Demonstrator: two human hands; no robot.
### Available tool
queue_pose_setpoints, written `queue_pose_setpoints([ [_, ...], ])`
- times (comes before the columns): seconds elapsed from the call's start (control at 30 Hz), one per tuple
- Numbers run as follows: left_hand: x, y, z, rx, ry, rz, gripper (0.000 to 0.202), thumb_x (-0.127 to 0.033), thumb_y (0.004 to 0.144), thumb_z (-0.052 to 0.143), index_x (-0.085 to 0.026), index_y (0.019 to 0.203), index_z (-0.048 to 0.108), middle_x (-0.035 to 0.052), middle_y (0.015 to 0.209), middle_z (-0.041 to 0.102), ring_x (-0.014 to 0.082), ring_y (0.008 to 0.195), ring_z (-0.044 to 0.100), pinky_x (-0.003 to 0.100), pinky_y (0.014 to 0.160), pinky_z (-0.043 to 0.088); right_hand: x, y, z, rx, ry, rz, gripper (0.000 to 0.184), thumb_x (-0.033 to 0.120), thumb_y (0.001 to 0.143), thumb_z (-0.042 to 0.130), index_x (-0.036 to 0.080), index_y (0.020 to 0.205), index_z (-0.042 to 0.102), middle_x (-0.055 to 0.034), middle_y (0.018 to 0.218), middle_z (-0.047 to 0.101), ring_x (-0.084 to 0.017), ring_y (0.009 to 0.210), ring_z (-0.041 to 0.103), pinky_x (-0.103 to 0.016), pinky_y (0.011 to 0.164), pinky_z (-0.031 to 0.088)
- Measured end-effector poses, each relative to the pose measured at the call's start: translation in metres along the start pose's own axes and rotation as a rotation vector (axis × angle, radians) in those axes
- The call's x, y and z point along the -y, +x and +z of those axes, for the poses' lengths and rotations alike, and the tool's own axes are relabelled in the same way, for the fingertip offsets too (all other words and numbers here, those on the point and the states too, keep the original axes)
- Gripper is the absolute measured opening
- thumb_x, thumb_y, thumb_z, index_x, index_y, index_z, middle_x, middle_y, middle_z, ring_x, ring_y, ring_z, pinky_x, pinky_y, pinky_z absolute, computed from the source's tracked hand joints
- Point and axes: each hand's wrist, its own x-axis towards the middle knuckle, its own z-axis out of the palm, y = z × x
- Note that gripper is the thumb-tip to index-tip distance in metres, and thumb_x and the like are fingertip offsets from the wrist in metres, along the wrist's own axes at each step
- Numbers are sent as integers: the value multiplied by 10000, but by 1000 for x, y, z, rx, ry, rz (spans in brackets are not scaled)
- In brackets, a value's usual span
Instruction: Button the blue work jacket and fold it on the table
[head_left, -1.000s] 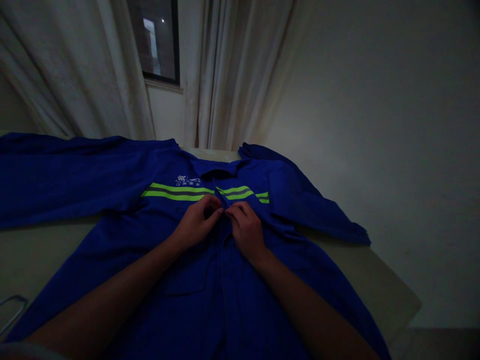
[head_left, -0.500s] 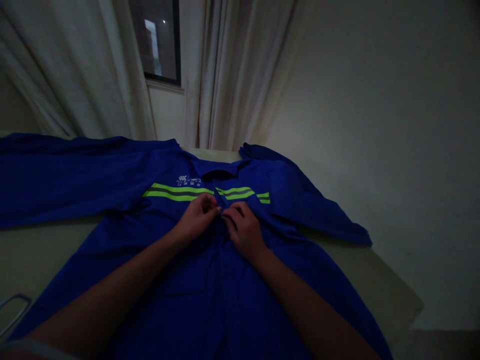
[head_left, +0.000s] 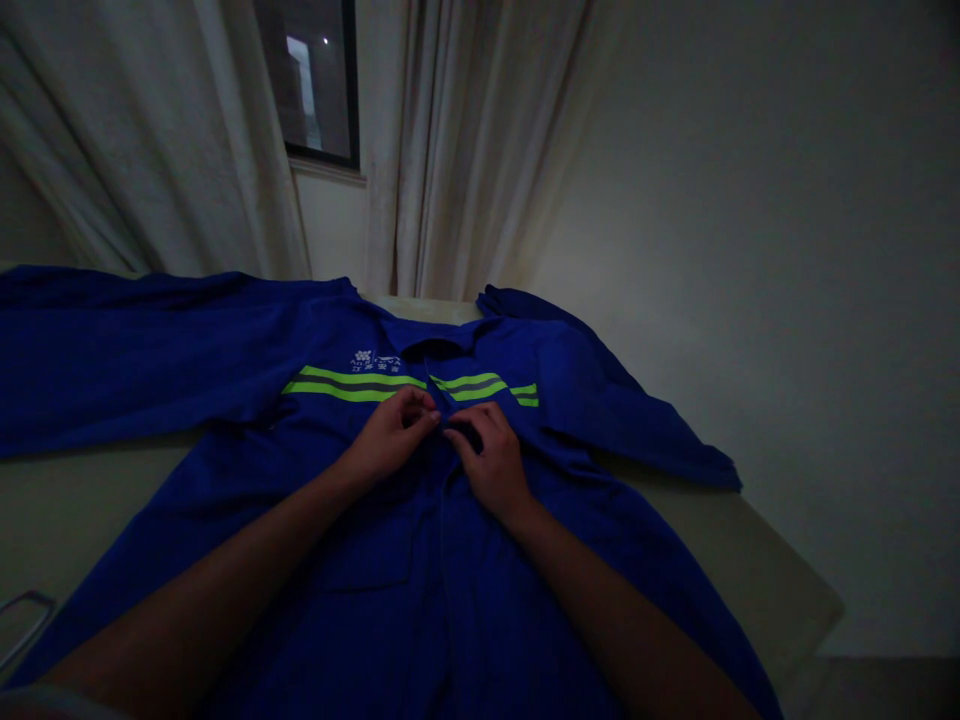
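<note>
A blue work jacket point(head_left: 360, 540) with yellow-green reflective stripes and a white chest logo lies front up, its sleeves spread to both sides. At its front opening, just below the stripes, my left hand point(head_left: 394, 430) pinches the edge of the placket between thumb and fingers. Close beside it, my right hand point(head_left: 491, 455) has its thumb and fingertips closed on the other side of the same opening. The fingertips of both hands almost meet. Any button or fastener between them is too small and dark to make out.
Under the jacket is a pale table point(head_left: 780, 570), its corner at the right. Part of a thin metal frame point(head_left: 30, 620) shows at the left edge. Behind hang light curtains point(head_left: 465, 150) around a dark window point(head_left: 319, 80), with a plain wall point(head_left: 765, 250) to the right.
The fingers of my right hand have shifted slightly, with a wider gap between thumb and forefinger. My left hand stays nearly in place at the placket. The jacket lies as before.
</note>
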Motion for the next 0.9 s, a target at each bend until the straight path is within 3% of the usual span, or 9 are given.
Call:
queue_pose_setpoints([
  [0.17,-19,-4,-14,95,493,168,107,-317,851,617,-234,919,616,51,877,694,231,817,647,337,743,464,-1,0,-5,-53,2,47,110,225,965,671,204,1073,683,-63,1056,683,-208,971,654,-327,880,524],
  [0.27,-31,-7,-22,225,694,114,110,-341,822,675,-234,798,660,44,793,687,223,715,625,315,655,419,6,-4,-15,186,-18,-65,132,152,890,723,209,996,669,-41,1020,678,-198,950,632,-304,843,501],
  [0.37,-34,-10,-25,419,696,-13,133,-359,759,737,-234,790,705,18,739,697,205,654,626,280,580,374,14,-7,-30,444,-55,-75,245,2,821,652,200,965,651,-6,935,670,-164,860,616,-266,774,462],
  [0.43,-32,-12,-25,431,704,-23,139,-296,726,749,-238,849,723,12,761,709,200,668,637,268,583,378,19,-6,-40,487,-77,0,283,-35,798,612,195,957,651,17,875,659,-141,786,598,-250,730,434],
  [0.53,-31,-14,-23,409,749,70,185,-171,726,707,-235,897,738,49,879,721,229,799,663,298,690,442,25,-6,-48,511,-101,110,107,124,869,710,194,935,663,22,842,657,-137,749,588,-255,712,421],
  [0.63,-34,-15,-21,459,735,183,353,-118,708,725,-255,1030,768,88,1105,712,289,1039,648,372,875,476,32,-11,-47,539,-226,122,320,389,791,875,195,918,654,-16,931,652,-174,810,600,-280,717,426],
  [0.73,-38,-14,-20,443,682,191,540,-135,699,769,-307,1211,741,79,1238,689,315,1152,614,415,949,470,34,-17,-46,560,-290,99,354,329,746,887,205,979,650,-27,1006,630,-192,868,606,-286,736,437],
  [0.8,-42,-13,-20,441,648,191,523,-129,705,759,-291,1201,736,67,1180,706,294,1105,632,391,921,479,33,-17,-48,572,-243,91,267,216,771,820,203,984,660,-14,987,631,-176,861,605,-275,745,440],
  [0.9,-51,-15,-18,515,639,108,252,-202,756,762,-243,1004,746,25,914,725,230,846,663,309,725,462,26,-12,-54,605,-133,106,191,118,772,740,194,941,693,8,908,643,-147,792,594,-254,710,429],
])
